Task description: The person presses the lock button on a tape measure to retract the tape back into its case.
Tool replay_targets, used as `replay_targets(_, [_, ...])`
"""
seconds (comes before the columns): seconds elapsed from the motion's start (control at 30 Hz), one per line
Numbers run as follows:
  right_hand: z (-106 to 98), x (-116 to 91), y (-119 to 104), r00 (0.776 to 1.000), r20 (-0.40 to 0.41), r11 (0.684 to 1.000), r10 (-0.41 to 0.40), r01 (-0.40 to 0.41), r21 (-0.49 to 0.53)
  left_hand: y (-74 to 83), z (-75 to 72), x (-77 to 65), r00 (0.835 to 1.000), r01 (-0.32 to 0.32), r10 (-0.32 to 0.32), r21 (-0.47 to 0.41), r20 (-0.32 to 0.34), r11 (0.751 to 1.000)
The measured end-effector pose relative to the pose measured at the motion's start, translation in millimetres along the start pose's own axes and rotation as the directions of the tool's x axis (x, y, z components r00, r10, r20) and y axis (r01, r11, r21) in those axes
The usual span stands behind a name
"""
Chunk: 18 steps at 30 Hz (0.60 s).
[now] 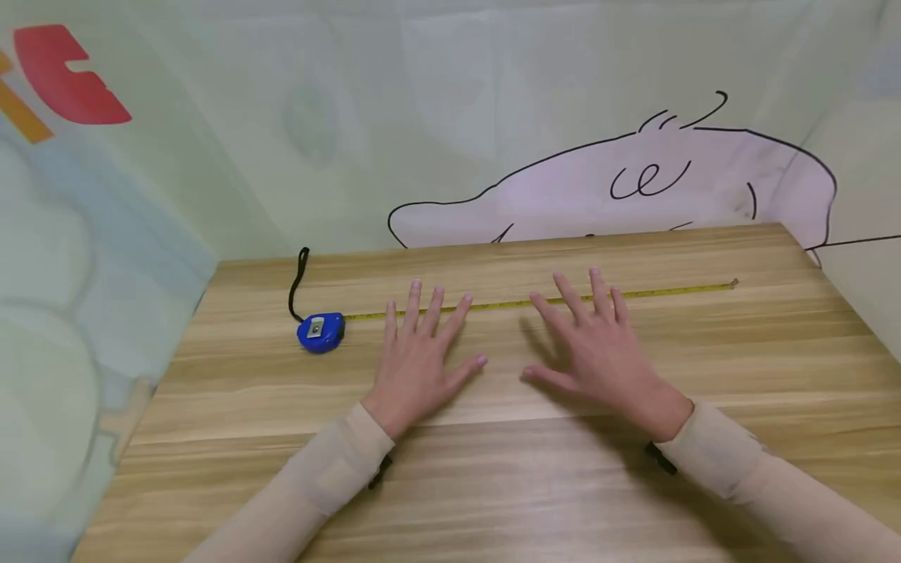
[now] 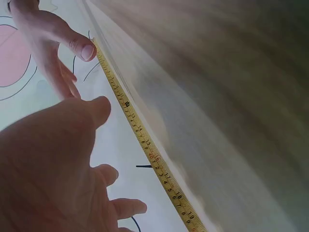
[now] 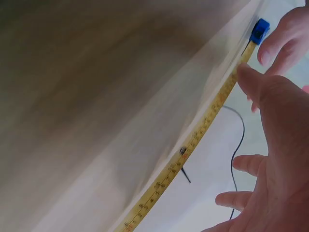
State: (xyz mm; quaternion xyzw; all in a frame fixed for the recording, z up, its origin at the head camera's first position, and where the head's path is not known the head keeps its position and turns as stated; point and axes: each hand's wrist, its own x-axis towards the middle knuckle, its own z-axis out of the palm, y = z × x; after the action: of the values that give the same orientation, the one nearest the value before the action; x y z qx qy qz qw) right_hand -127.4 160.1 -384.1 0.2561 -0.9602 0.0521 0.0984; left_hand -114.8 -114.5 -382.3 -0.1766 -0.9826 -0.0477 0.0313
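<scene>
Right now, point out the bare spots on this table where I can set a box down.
The near strip of the table, between the two sleeves, is bare wood. So are the right side past the right hand and the near-left part below the blue tape measure. The middle is crowded: left hand, right hand and the yellow tape.

A blue tape measure (image 1: 321,331) lies on the wooden table near its far left corner, black wrist loop curling toward the far edge. Its yellow tape (image 1: 662,292) runs out flat, along the far edge, toward the right.
</scene>
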Motion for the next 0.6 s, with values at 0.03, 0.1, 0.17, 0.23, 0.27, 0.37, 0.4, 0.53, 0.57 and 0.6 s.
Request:
replay_targets(0.03, [0,-1,2,1.0,0.007,1.0,0.012,-0.012,0.006,-0.4,-0.5,0.2,1.0,-0.001,0.001,-0.001,0.002,1.0])
replay_targets(0.1, [-1,-3,5,0.999,0.021,0.999,0.035,-0.035,0.019,-1.7,-1.5,0.5,1.0,0.0,0.0,-0.001,0.011,1.0])
replay_targets(0.17, [-2,-4,9,0.998,0.031,0.998,0.051,-0.051,0.027,-3.3,-2.4,0.6,1.0,0.002,-0.002,-0.004,0.019,1.0])
replay_targets(0.23, [-3,-5,13,0.997,0.038,0.997,0.064,-0.065,0.038,-4.9,-2.8,0.6,1.0,0.007,-0.007,-0.006,0.027,1.0])
replay_targets(0.27, [-3,-6,16,0.997,0.038,0.996,0.071,-0.073,0.043,-5.7,-2.7,0.5,1.0,0.008,-0.008,-0.007,0.03,1.0])
replay_targets(0.37, [-4,-7,22,0.995,0.042,0.995,0.091,-0.093,0.044,-8.2,-2.0,-0.1,1.0,0.006,-0.006,-0.008,0.03,1.0])
replay_targets(0.4, [-5,-8,24,0.994,0.045,0.994,0.099,-0.101,0.045,-8.9,-1.8,-0.4,0.999,0.007,-0.007,-0.006,0.033,1.0])
replay_targets(0.53, [-6,-10,31,0.993,0.039,0.993,0.11,-0.112,0.035,-12.4,-1.4,-1.9,0.999,0.008,-0.008,0.001,0.034,1.0])
replay_targets(0.57, [-6,-10,32,0.993,0.032,0.993,0.11,-0.112,0.035,-13.3,-1.4,-2.3,0.999,0.009,-0.009,0.002,0.032,1.0])
replay_targets(0.6, [-6,-10,34,0.993,0.024,0.993,0.111,-0.112,0.034,-14.2,-1.7,-2.9,1.0,0.008,-0.009,0.003,0.03,1.0])
